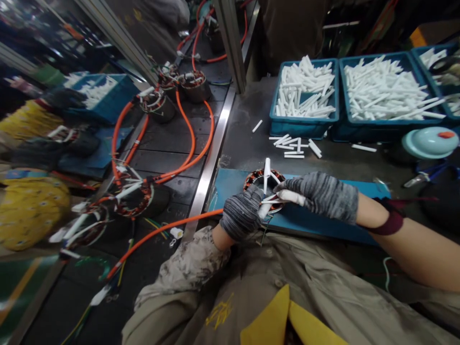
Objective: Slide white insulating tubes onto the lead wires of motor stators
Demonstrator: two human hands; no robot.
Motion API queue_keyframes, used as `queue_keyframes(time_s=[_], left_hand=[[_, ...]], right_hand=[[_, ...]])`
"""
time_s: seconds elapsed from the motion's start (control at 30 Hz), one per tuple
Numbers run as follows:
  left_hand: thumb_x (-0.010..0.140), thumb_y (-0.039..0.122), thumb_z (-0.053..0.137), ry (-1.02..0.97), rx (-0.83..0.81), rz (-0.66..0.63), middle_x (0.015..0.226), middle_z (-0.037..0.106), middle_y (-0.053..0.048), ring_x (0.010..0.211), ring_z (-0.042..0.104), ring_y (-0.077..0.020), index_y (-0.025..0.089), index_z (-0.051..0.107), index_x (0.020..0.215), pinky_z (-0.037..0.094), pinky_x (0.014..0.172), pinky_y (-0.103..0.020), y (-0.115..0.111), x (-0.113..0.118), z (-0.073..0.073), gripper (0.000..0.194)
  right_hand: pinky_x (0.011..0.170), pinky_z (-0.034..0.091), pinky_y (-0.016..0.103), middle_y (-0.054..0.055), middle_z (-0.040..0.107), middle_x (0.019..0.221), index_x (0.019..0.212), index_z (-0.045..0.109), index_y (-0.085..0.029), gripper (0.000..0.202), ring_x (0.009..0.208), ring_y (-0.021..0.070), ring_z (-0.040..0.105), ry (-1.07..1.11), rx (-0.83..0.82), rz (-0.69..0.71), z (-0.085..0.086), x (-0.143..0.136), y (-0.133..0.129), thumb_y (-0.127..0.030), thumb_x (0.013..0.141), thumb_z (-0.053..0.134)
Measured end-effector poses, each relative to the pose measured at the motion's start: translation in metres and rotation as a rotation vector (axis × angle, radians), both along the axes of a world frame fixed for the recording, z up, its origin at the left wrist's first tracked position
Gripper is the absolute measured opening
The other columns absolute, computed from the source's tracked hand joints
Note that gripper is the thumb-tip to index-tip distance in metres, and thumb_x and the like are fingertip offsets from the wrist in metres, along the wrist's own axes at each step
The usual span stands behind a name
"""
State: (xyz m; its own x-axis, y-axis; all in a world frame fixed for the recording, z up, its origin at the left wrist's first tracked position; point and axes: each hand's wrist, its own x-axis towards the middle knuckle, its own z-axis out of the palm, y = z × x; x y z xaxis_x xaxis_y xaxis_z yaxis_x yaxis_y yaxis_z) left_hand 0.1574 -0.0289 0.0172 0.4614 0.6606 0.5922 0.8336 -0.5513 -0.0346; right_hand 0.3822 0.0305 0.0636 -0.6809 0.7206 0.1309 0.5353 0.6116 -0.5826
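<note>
We see the wound ring (251, 178) on the blue mat (330, 225) atop the counter (235, 148), its opening facing up and its axis roughly upright. A white tube (267, 168) at the ring points up and away from us. Of our gloved hands, the left hand (241, 214) curls in at the near left; the right hand (319, 196) reaches in from the right, fingers bent and nearly together. Both are at white leads, but we cannot tell what either grips. Gloves hide the ring's near side.
</note>
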Motion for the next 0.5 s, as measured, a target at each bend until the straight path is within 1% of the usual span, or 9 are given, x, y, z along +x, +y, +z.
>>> queue_keyframes(time_s=[0.03, 0.1, 0.2, 0.3, 0.37, 0.4, 0.43, 0.47, 0.5], left_hand=[[0.102, 0.033, 0.048, 0.007, -0.003, 0.0, 0.095, 0.078, -0.014, 0.072, 0.074, -0.0227, 0.011, 0.07, 0.101, 0.055, 0.06, -0.031, -0.001, 0.0, 0.0, 0.031], [0.102, 0.033, 0.048, 0.025, -0.03, 0.002, 0.096, 0.078, -0.015, 0.068, 0.072, -0.0225, 0.011, 0.071, 0.102, 0.053, 0.059, -0.032, -0.002, 0.0, 0.001, 0.032], [0.101, 0.032, 0.049, 0.069, -0.058, -0.008, 0.096, 0.079, -0.015, 0.064, 0.071, -0.0206, 0.012, 0.071, 0.102, 0.051, 0.056, -0.03, -0.001, -0.001, 0.002, 0.03], [0.102, 0.033, 0.048, 0.078, -0.038, -0.011, 0.092, 0.078, -0.014, 0.068, 0.072, -0.0204, 0.012, 0.072, 0.101, 0.051, 0.058, -0.028, 0.0, -0.001, 0.004, 0.032], [0.103, 0.033, 0.049, 0.053, -0.021, -0.006, 0.093, 0.078, -0.015, 0.074, 0.074, -0.0223, 0.011, 0.072, 0.102, 0.054, 0.062, -0.029, 0.001, 0.0, 0.004, 0.032], [0.102, 0.034, 0.05, 0.037, -0.018, 0.0, 0.096, 0.078, -0.016, 0.077, 0.075, -0.0237, 0.01, 0.072, 0.103, 0.056, 0.063, -0.031, 0.001, 0.001, 0.003, 0.032], [0.102, 0.034, 0.051, 0.024, -0.027, 0.003, 0.098, 0.078, -0.017, 0.08, 0.075, -0.0249, 0.01, 0.072, 0.104, 0.058, 0.066, -0.032, 0.001, 0.001, 0.001, 0.031], [0.101, 0.034, 0.053, 0.011, -0.048, 0.005, 0.1, 0.078, -0.017, 0.083, 0.076, -0.0257, 0.011, 0.072, 0.105, 0.059, 0.068, -0.033, 0.001, 0.001, -0.001, 0.03], [0.1, 0.033, 0.054, 0.0, -0.078, 0.006, 0.101, 0.078, -0.016, 0.086, 0.076, -0.0263, 0.012, 0.072, 0.106, 0.06, 0.071, -0.034, 0.001, 0.001, -0.002, 0.028]], right_hand=[[0.054, 0.036, 0.028, 0.004, 0.064, 0.057, 0.067, 0.07, -0.02, 0.053, 0.049, 0.0126, 0.049, -0.043, -0.086, 0.064, 0.0, -0.005, 0.004, -0.046, 0.105, 0.043], [0.052, 0.032, 0.027, 0.001, 0.058, 0.05, 0.063, 0.066, -0.021, 0.054, 0.044, 0.0112, 0.043, -0.135, -0.183, 0.199, 0.0, -0.017, 0.007, -0.042, 0.106, 0.04], [0.054, 0.034, 0.027, 0.002, 0.063, 0.058, 0.072, 0.07, -0.02, 0.047, 0.049, 0.0125, 0.046, -0.127, -0.12, 0.181, -0.001, -0.031, 0.004, -0.037, 0.105, 0.041], [0.056, 0.038, 0.029, 0.004, 0.064, 0.06, 0.073, 0.071, -0.02, 0.054, 0.052, 0.0149, 0.049, -0.107, -0.112, 0.059, 0.001, -0.02, 0.009, -0.049, 0.104, 0.038], [0.061, 0.046, 0.03, 0.005, 0.066, 0.064, 0.081, 0.074, -0.02, 0.057, 0.058, 0.0176, 0.057, -0.097, -0.138, -0.048, -0.002, -0.001, 0.027, -0.055, 0.104, 0.036], [0.069, 0.05, 0.033, 0.008, 0.071, 0.074, 0.094, 0.075, -0.018, 0.054, 0.069, 0.0208, 0.063, -0.091, -0.108, -0.136, -0.007, 0.01, 0.041, -0.053, 0.105, 0.035], [0.078, 0.052, 0.037, 0.011, 0.075, 0.09, 0.105, 0.075, -0.017, 0.047, 0.082, 0.0244, 0.067, -0.097, 0.006, -0.312, -0.013, 0.021, 0.056, -0.049, 0.103, 0.041], [0.086, 0.052, 0.042, 0.015, 0.075, 0.105, 0.111, 0.074, -0.015, 0.042, 0.093, 0.0288, 0.068, -0.155, 0.102, -0.425, -0.021, 0.029, 0.071, -0.043, 0.1, 0.045], [0.092, 0.052, 0.047, 0.018, 0.073, 0.115, 0.114, 0.074, -0.014, 0.039, 0.103, 0.0327, 0.067, -0.211, 0.142, -0.464, -0.031, 0.035, 0.086, -0.038, 0.098, 0.047]])
